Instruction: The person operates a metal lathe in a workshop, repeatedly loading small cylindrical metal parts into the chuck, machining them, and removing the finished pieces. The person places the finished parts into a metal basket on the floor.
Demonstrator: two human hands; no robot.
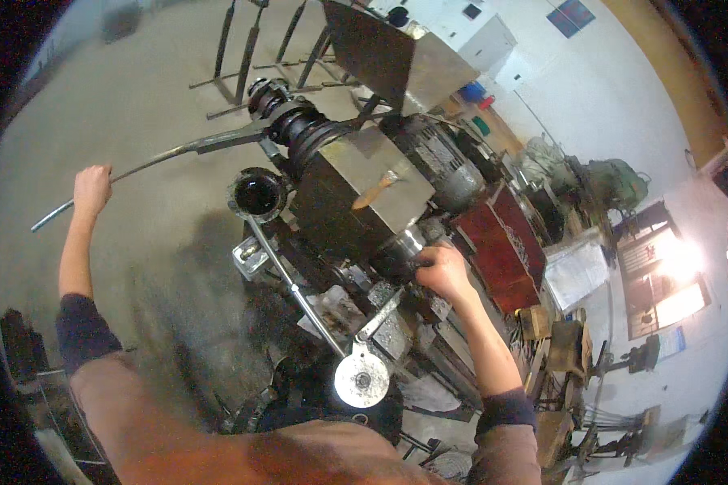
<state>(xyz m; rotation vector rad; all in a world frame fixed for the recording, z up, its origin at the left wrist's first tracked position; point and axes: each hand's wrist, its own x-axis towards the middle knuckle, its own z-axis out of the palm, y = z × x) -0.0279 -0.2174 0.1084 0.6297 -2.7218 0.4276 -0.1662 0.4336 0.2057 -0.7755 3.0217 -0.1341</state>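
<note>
Brown garment [323, 457], foreground. Left hand [94, 190]: clamped around long metal lever [226, 139], which runs to the machine [319, 198]. Right hand [442, 271]: at metal cylinder [395, 254], near end; whether gripping, cannot tell. Brush [372, 194] lies atop machine.

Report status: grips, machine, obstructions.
Left grip closed around long lever. Right grip curled at metal cylinder; hold unclear. Brush lying atop machine housing, apart from both.

Right fingers [430, 257] partly hidden, window [663, 279] blurred
</note>
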